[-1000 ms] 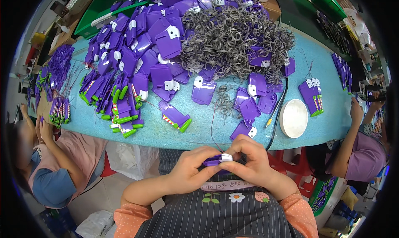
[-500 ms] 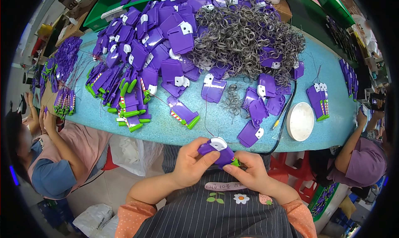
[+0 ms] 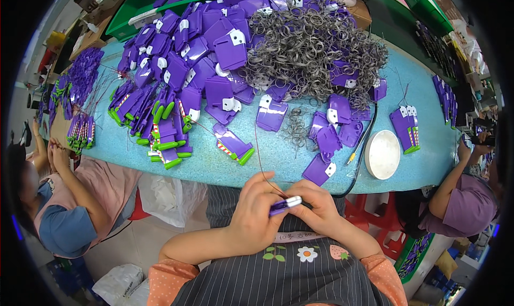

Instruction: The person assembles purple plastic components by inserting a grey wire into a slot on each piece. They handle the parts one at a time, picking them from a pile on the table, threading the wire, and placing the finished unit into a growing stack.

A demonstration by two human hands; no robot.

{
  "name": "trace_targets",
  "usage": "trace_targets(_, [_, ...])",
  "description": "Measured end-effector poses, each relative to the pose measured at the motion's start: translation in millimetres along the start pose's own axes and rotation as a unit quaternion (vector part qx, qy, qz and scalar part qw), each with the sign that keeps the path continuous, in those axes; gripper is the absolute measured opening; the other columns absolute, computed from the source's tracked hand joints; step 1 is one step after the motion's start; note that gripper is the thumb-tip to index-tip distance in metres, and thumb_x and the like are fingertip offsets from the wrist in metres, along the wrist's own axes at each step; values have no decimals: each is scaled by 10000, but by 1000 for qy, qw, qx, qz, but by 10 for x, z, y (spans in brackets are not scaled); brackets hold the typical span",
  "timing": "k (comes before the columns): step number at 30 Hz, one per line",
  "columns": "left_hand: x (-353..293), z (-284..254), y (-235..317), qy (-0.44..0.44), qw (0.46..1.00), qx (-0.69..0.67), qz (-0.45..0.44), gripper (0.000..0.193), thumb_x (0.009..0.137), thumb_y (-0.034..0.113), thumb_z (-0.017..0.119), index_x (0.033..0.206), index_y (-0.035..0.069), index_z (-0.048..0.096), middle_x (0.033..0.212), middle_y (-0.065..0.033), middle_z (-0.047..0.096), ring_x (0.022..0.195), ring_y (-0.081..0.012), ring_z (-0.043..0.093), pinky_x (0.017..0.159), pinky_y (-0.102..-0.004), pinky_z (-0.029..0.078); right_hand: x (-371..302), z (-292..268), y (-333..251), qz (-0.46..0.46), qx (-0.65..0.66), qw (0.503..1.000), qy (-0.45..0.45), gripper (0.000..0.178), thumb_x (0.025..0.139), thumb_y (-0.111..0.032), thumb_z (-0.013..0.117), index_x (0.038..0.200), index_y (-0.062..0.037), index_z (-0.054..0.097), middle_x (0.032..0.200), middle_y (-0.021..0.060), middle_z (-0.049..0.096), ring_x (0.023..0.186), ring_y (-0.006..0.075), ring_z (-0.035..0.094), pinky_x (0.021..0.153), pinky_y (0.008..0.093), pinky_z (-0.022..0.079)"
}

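Head view: a small purple plastic piece (image 3: 282, 205) with a white end was held between both hands at the lower centre of the frame, just below the near edge of the turquoise worktop (image 3: 225, 169). The left hand (image 3: 256, 216) was closed around the piece's purple end, its fingers (image 3: 263, 184) curled tight over it. The right hand (image 3: 317, 207) was pinched onto the white end, fingers narrow and pressed together. A thin red thread (image 3: 258, 156) was seen running from the hands up across the worktop.

On the worktop, a broad heap of purple plastic parts (image 3: 209, 54) was spread over the upper left and centre, some with green tips (image 3: 172, 145) along the left. A tangled mound of grey metal rings (image 3: 310, 44) was piled at the upper centre-right. A round white lid (image 3: 382, 154) was lying near the right edge, beside a black cable (image 3: 367, 137). Another person's arm (image 3: 452, 180) was seen at the right of the frame, and a seated person (image 3: 69, 199) at the left.
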State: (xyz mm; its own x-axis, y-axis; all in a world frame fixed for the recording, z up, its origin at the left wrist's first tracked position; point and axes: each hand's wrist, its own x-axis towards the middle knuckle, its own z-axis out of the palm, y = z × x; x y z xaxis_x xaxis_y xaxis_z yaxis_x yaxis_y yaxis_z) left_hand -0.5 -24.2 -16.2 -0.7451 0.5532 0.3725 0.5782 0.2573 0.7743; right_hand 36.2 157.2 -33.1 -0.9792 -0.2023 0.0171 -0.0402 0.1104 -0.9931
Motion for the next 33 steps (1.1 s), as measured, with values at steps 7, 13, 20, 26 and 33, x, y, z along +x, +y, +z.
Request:
trace_targets(7, [320, -206, 372, -145, 977, -152, -24, 691, 707, 119, 747, 1252, -89, 375, 1257, -254, 424, 1154, -432, 456, 975, -475, 373, -121, -12, 209, 85, 631, 768, -63, 246, 944, -240, 475, 1098, -48, 479, 806, 44, 505, 658, 117, 466, 559, 245, 378])
trace_targets(13, [74, -155, 23, -82, 956, -207, -189, 370, 849, 43, 578, 1198, -35, 482, 1219, -151, 520, 1145, -214, 496, 965, -332, 377, -58, -92, 16, 219, 713, 665, -34, 250, 949, -236, 420, 1082, -31, 472, 774, 21, 443, 581, 107, 401, 495, 227, 342])
trace_targets(20, [-5, -137, -142, -55, 949, -216, -222, 278, 857, 24, 571, 1124, -43, 534, 1123, -135, 584, 1059, -191, 547, 922, -309, 407, 25, -7, 93, 243, 692, 679, 28, 260, 980, -282, 392, 1056, -53, 490, 795, 31, 460, 659, 133, 428, 578, 252, 369])
trace_targets(26, [101, -130, -80, -48, 963, -185, -192, 218, 837, 8, 583, 1053, -23, 585, 906, -110, 633, 820, -181, 610, 738, -291, 476, 98, 60, 73, 219, 618, 753, 62, 276, 989, -335, 385, 988, -89, 510, 831, 35, 490, 714, 148, 466, 625, 282, 384])
trace_targets(33, [126, -42, 35, -84, 968, -192, -136, 258, 833, 46, 617, 1078, -22, 569, 774, -91, 568, 673, -178, 566, 608, -288, 465, 39, 106, 58, 186, 530, 822, 91, 253, 978, -305, 428, 1023, -74, 520, 905, 39, 552, 777, 140, 531, 683, 287, 427])
